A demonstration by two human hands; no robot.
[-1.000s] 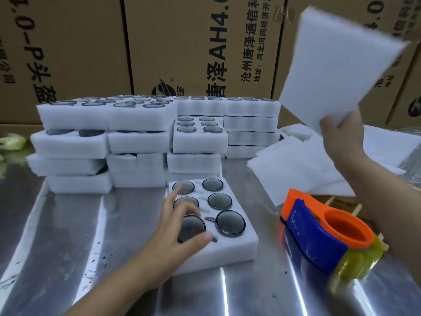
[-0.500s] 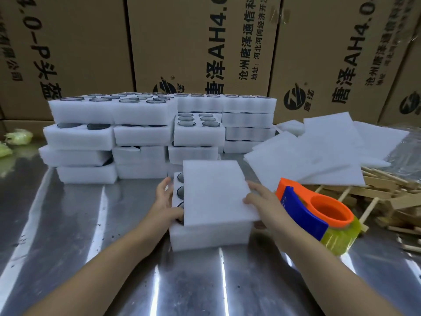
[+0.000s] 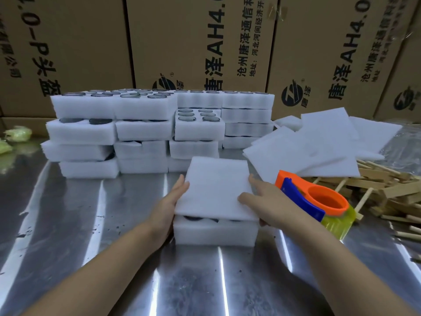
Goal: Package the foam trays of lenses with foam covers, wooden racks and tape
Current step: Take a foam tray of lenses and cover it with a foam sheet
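A white foam tray (image 3: 216, 232) of dark lenses sits on the metal table in front of me, and a thin foam cover (image 3: 216, 188) lies on top of it, hiding nearly all the lenses. My left hand (image 3: 169, 206) presses flat against the left side of the tray and cover, fingers straight. My right hand (image 3: 264, 201) holds the cover's right edge, thumb on top and lower fingers curled beside the tray. An orange and blue tape dispenser (image 3: 319, 201) with yellowish tape stands just right of my right hand.
Stacks of lens-filled foam trays (image 3: 136, 128) line the back of the table. Loose foam covers (image 3: 319, 144) lie at the back right, over a heap of wooden racks (image 3: 387, 188). Cardboard boxes (image 3: 200, 42) form a wall behind. Yellow-green scraps (image 3: 16, 133) lie far left.
The foam cover came down from my raised right hand onto the tray. It has since shifted left to cover the lenses fully, with both hands now at its sides.
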